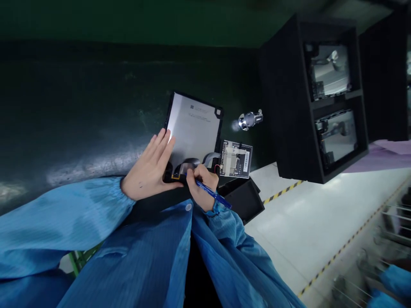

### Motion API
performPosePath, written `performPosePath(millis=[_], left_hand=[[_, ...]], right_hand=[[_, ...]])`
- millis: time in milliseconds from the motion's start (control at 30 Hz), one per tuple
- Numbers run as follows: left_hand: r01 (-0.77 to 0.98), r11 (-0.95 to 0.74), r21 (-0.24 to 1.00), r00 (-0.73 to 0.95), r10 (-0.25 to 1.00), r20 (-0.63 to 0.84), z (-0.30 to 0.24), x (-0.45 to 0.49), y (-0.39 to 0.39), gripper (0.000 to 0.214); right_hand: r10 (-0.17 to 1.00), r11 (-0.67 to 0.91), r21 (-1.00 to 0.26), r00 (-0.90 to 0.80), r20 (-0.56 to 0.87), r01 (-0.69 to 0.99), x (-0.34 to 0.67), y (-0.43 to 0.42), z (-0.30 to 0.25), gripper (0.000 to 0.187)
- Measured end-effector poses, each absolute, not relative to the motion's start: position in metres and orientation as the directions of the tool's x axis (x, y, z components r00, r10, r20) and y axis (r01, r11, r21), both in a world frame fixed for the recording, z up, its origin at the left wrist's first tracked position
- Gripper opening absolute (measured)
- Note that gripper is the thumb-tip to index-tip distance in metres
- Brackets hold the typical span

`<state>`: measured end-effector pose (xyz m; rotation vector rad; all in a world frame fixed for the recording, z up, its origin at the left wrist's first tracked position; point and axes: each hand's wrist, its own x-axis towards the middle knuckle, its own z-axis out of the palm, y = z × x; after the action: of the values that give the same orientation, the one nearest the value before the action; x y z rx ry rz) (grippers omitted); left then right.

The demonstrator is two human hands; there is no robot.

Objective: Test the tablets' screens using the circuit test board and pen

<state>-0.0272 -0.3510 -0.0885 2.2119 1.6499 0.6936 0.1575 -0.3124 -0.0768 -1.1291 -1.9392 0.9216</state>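
A flat display panel (195, 124) with a silvery back and black rim lies on the dark green bench. My left hand (152, 167) rests with fingers stretched along the panel's left edge. In my right hand (203, 184) is a blue pen (214, 196), gripped between thumb and fingers. Its tip end is at the panel's lower edge, near a curved grey flex strip; my fingers hide the exact contact. A circuit board (236, 159) with pale tape across it sits to the right of the panel, joined to it by a grey ribbon and thin red wire.
A small shiny metal object (250, 119) lies right of the panel. Black divided boxes (289, 94) holding similar panel units stand at the right. A black tray (245, 201) is below the board, beside the pale floor (289, 214) with striped tape.
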Motion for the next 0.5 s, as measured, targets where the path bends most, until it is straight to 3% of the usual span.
performPosePath(millis=[300,500], left_hand=[[0.805,-0.307,0.507,0.224,0.949,0.220,-0.0876,-0.0262,-0.3518,0.112],[0.814,-0.289,0.504,0.215,0.956,0.200,-0.0908,-0.0268,-0.3492,0.119]], right_hand=[[0.866,0.445,-0.793,-0.425,0.262,0.417,0.1535,-0.3124,-0.0754,0.036],[0.930,0.299,-0.879,-0.321,0.180,0.372,0.1600,-0.3154,-0.0759,0.037]])
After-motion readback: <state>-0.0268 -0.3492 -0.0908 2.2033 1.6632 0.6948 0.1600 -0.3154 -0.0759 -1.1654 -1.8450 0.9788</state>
